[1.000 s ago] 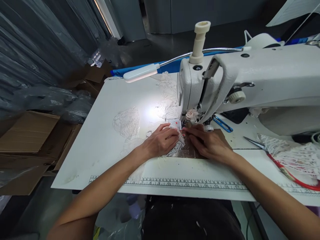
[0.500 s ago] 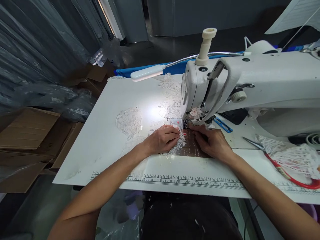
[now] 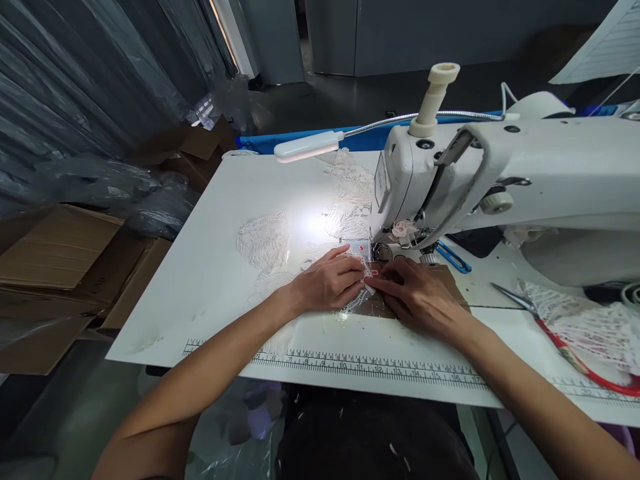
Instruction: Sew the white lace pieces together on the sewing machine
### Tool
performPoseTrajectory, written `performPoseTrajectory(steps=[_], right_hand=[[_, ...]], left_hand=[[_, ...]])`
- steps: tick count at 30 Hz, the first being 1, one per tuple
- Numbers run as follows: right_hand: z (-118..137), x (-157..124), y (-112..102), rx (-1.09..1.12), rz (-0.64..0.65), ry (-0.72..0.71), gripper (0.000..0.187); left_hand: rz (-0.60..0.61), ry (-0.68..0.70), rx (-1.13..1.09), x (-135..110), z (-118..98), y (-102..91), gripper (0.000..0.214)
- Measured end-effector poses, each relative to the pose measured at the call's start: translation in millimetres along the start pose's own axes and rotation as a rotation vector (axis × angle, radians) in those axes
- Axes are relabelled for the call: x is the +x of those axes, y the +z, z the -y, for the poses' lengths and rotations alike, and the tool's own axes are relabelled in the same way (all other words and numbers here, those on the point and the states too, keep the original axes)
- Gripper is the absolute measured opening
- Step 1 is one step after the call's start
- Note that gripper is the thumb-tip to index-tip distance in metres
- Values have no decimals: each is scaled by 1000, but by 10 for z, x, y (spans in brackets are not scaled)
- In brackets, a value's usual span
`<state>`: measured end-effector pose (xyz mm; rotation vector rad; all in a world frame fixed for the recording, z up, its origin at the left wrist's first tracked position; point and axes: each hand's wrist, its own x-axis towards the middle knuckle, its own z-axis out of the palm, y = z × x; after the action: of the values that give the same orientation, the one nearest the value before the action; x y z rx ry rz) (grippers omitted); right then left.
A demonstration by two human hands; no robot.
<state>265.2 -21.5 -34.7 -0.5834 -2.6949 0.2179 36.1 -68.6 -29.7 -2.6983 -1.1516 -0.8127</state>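
Note:
A white lace piece (image 3: 361, 299) lies on the brown plate (image 3: 379, 307) just in front of the needle of a white sewing machine (image 3: 400, 173). My left hand (image 3: 330, 283) rests on the lace with its fingers bent and close together, holding it by the left side of the presser foot (image 3: 376, 251). At the lace's right edge, the thumb and fingers of my right hand (image 3: 417, 290) close together, close to my left fingertips. The fingers partly hide the lace between them.
More white lace pieces (image 3: 263, 241) lie left on the table (image 3: 200, 287). Scissors with red handles (image 3: 560, 343) sit at right beside lace; blue thread snips (image 3: 453, 257) lie behind my right hand. A lamp (image 3: 307, 147) overhangs; a printed ruler (image 3: 345, 365) runs along the front edge.
My right hand has moved from beside the presser foot toward me and down to the lace edge by my left fingers. My left hand has barely moved; the view has shifted slightly.

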Motion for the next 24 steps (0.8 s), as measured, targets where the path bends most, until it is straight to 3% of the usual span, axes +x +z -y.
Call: performPoseTrajectory(steps=[4, 9, 17, 24], right_hand=[[18, 4, -14, -47, 18, -15, 34], [37, 0, 0, -70, 5, -14, 30], [68, 5, 3, -89, -4, -13, 32], [76, -34, 5, -87, -2, 22, 39]], left_hand=[[28, 10, 169, 23, -4, -38, 18], [152, -11, 258, 41, -5, -88, 28], [203, -82, 241, 47, -30, -74, 28], [261, -25, 163, 215, 76, -72, 31]])
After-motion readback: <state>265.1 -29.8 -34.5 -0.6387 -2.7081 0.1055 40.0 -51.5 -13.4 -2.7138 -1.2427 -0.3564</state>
